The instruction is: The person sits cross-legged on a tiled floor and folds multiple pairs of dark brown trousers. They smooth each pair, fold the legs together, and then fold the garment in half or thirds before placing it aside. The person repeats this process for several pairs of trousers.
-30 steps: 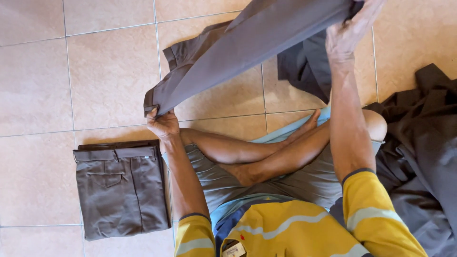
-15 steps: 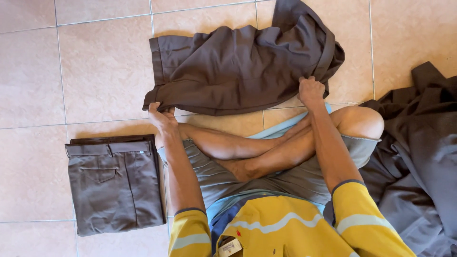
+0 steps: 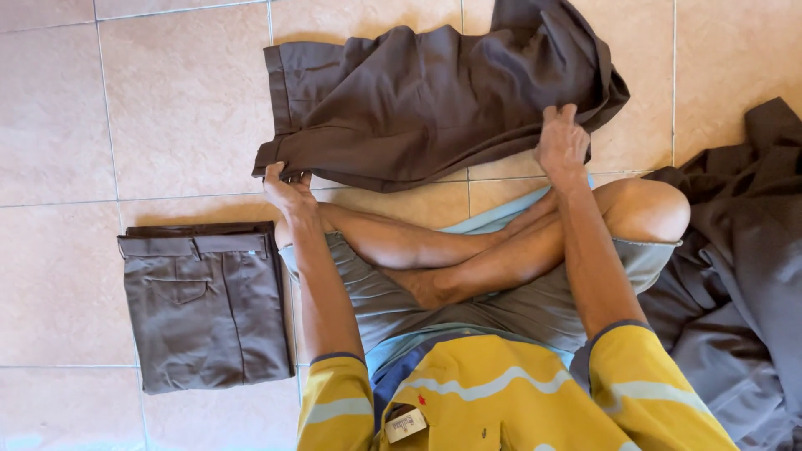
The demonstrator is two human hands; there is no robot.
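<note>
At the far left a folded pair of grey-brown woven trousers (image 3: pixel 205 305) lies flat on the pale pink tiled floor (image 3: pixel 92 125), waistband uppermost, just beside the person's left leg. Next comes the left hand (image 3: pixel 286 187), its grip pinched on the near hem corner of the dark brown cloth trousers (image 3: pixel 418 100), which lie spread across the floor in front of the crossed legs, leg openings to the left and the bunched waist part to the right. The cloth looks soft, light and limp: it creases and heaps instead of holding shape, so it would probably sag unless held at two points, and hems, seams or the waistband seem the firmest places to take it. It does not look slippery or fragile. Further right, the right hand (image 3: pixel 561 144) rests on the garment's near edge with fingers curled into the fabric, clutching a fold. At the far right a loose heap of dark grey-brown garments (image 3: pixel 743 284) lies crumpled beside the right knee.
</note>
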